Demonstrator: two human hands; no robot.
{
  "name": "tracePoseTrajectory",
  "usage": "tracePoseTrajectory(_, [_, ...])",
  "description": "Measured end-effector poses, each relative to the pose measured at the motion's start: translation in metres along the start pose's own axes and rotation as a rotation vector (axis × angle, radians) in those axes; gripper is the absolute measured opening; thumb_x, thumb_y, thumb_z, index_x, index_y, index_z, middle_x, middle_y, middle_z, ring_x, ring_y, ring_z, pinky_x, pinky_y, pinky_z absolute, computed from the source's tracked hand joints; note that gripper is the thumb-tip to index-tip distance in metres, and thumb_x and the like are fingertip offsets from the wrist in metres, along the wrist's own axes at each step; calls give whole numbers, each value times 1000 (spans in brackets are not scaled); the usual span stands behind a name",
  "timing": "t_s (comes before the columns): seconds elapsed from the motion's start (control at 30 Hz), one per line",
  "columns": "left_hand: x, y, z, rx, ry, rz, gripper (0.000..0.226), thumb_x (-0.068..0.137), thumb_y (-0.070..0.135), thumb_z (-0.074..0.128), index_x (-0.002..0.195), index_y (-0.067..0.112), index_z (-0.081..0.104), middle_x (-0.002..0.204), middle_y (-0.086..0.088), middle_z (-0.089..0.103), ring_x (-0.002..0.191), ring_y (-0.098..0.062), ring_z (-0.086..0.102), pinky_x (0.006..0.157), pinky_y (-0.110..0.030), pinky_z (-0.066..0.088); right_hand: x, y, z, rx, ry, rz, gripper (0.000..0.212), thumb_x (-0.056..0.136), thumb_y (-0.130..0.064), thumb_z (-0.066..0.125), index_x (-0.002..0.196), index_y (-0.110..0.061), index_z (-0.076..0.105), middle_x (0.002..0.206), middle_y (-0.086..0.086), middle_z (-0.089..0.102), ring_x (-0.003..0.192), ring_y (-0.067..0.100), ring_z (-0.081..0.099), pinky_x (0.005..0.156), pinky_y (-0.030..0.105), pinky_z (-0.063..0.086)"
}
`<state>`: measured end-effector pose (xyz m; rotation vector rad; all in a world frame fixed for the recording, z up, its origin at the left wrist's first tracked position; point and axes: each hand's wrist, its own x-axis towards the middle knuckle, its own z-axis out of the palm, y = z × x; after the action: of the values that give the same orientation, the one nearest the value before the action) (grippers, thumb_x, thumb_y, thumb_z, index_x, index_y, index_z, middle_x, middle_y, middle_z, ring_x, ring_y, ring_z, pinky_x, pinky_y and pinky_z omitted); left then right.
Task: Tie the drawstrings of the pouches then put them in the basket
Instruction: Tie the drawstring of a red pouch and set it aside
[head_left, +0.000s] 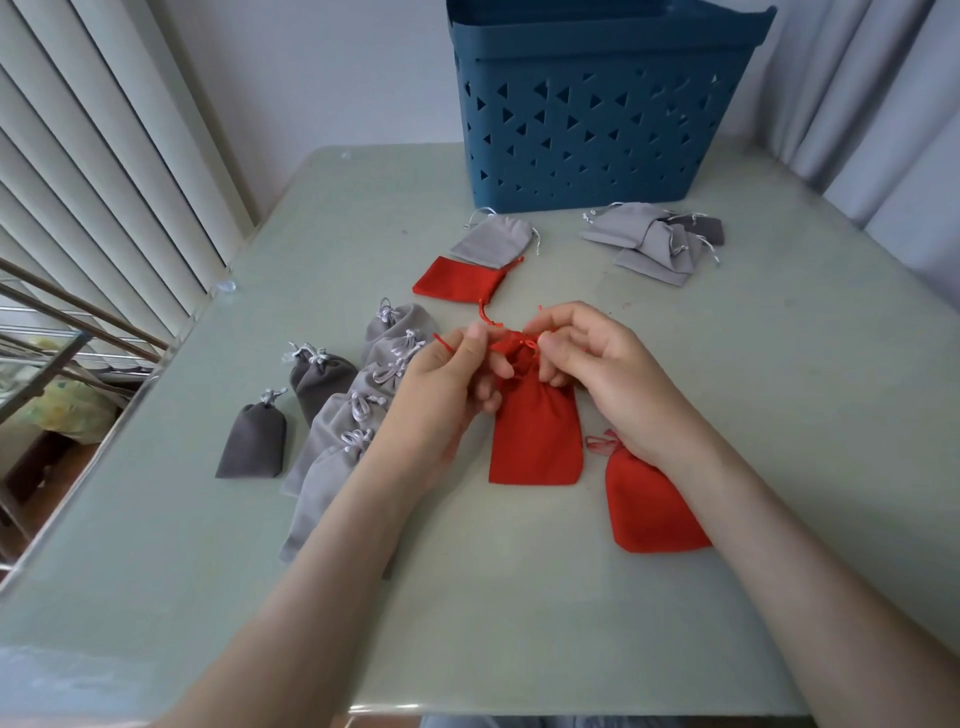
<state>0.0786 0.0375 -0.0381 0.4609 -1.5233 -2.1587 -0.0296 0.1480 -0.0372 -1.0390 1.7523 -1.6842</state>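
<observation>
Spreading across most of the view, the smooth pale-green tabletop (727, 415) carries a tall blue plastic basket (597, 130) at its far edge, its wall pierced with triangular holes. Left of centre lies an overlapping row of grey velvety pouches (332, 431) with knotted necks, and a loose heap of flat grey pouches (649, 241) sits near the basket's foot. A soft rectangular red pouch (535, 431) rests at the middle of the tabletop, its gathered neck lifted between both hands. A second red pouch (649, 504) lies just beside it under the right wrist, and a third red pouch (460, 280) lies farther off. The left hand (447, 384) pinches one end of the thin red drawstring (524, 340) between its fingers, and the right hand (597, 364) pinches the cord at the neck, its fingers curled.
</observation>
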Motion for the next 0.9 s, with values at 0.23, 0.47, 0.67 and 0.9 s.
tracePoseTrajectory(0.23, [-1,1,1,20,52,-41,15,98,12,45,96,4,58,56,4,54,45,-5,41,49,-17,39,3,2,-2,140,99,57,12,96,-11,50,107,-14,55,63,0,61,56,10,49,58,20,41])
tracePoseTrajectory(0.47, [0,2,1,14,99,-28,27,101,12,38,87,8,60,56,4,55,47,-6,43,51,-18,41,3,1,-5,194,153,77,24,93,-10,56,116,-14,52,68,2,61,53,8,45,57,21,37])
tracePoseTrajectory(0.67, [1,-2,-2,62,121,-11,36,104,22,31,94,8,62,66,2,64,51,-5,47,55,-17,45,0,4,-2,-81,16,81,32,85,-13,68,112,-25,58,82,-11,63,73,1,53,72,14,38])
tracePoseTrajectory(0.9, [2,-5,-3,140,120,84,32,104,24,27,115,11,54,83,-1,72,54,-7,51,62,-23,49,-1,2,-2,-195,-113,84,45,77,-2,73,111,-27,55,87,-4,62,86,4,57,85,19,42])
